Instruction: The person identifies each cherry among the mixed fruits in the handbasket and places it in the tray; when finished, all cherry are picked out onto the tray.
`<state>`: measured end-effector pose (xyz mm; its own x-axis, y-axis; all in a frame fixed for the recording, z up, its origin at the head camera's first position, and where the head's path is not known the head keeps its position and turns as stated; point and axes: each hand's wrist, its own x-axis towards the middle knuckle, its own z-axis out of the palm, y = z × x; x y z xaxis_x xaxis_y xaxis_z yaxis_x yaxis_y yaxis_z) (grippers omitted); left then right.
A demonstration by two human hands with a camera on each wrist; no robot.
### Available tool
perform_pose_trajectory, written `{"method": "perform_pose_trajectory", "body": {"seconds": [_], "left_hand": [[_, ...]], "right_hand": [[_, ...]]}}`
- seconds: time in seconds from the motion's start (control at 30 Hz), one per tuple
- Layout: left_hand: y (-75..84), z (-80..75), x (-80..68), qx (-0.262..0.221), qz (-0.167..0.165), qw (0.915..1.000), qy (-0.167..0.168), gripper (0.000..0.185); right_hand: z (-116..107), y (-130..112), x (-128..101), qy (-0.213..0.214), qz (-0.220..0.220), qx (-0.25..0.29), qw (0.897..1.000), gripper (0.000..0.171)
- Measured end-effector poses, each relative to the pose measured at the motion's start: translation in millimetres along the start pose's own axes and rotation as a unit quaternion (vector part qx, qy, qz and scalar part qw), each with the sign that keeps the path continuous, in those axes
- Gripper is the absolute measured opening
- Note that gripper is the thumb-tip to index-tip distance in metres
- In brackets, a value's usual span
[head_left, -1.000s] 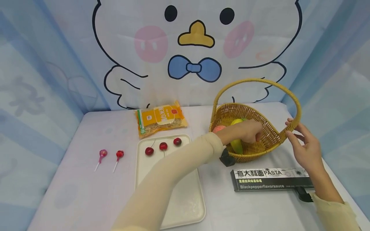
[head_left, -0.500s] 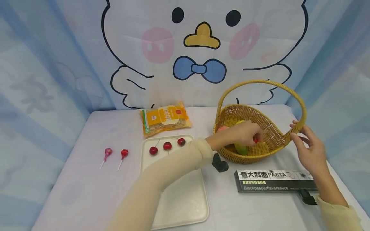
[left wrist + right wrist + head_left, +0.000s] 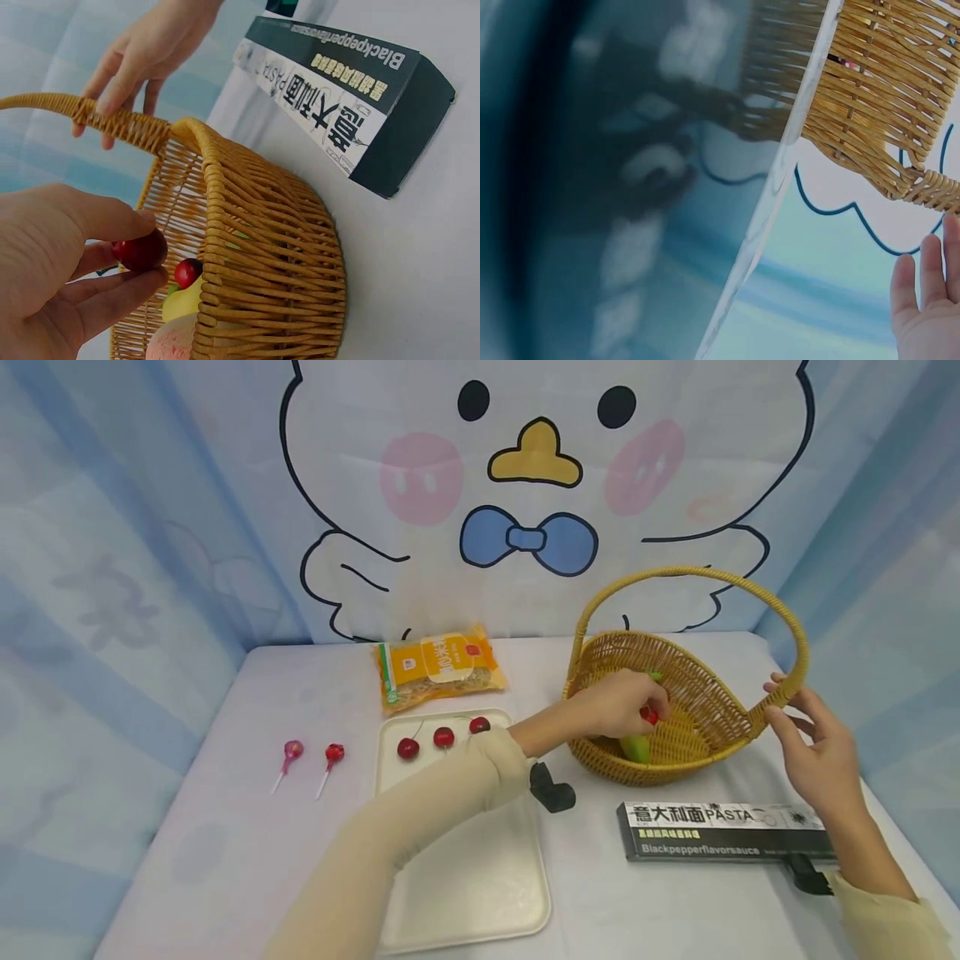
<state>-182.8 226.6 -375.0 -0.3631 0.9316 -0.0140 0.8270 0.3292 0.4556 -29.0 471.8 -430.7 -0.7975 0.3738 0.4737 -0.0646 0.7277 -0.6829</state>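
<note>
Left hand point(image 3: 618, 703) pinching cherry point(image 3: 140, 250) inside basket point(image 3: 697, 727), centre-right | tray point(image 3: 465, 893) lies lower-left, I note | right hand point(image 3: 813, 752) fingers spread at handle

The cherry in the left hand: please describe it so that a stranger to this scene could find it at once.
Start at the wicker basket on the right side of the table, its handle touched by the right hand. Over its left rim, the left hand pinches a small red cherry between thumb and fingers. Unlike the three cherries on the white tray, this one is held above the basket.
</note>
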Motion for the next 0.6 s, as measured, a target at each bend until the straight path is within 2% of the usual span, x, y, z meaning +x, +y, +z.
{"method": "perform_pose_trajectory", "body": {"seconds": [0.13, 0.4, 0.6], "left_hand": [[-2.2, -1.1, -6.5, 0.002, 0.001, 0.9998, 0.019, 0.021], [-6.8, -1.1, -23.6, -0.012, -0.027, 0.9982, 0.052, 0.020], [-12.5, 1.5, -38.3, -0.013, -0.025, 0.9961, 0.083, 0.018]], "right_hand": [[-0.5, -0.3, 0.5, 0.002, 0.007, -0.011, 1.000, 0.049], [-1.6, -1.5, -0.2, -0.004, 0.011, -0.013, 1.000, 0.049], [-4.0, -3.2, -0.9, -0.011, 0.009, -0.014, 1.000, 0.049]]}}
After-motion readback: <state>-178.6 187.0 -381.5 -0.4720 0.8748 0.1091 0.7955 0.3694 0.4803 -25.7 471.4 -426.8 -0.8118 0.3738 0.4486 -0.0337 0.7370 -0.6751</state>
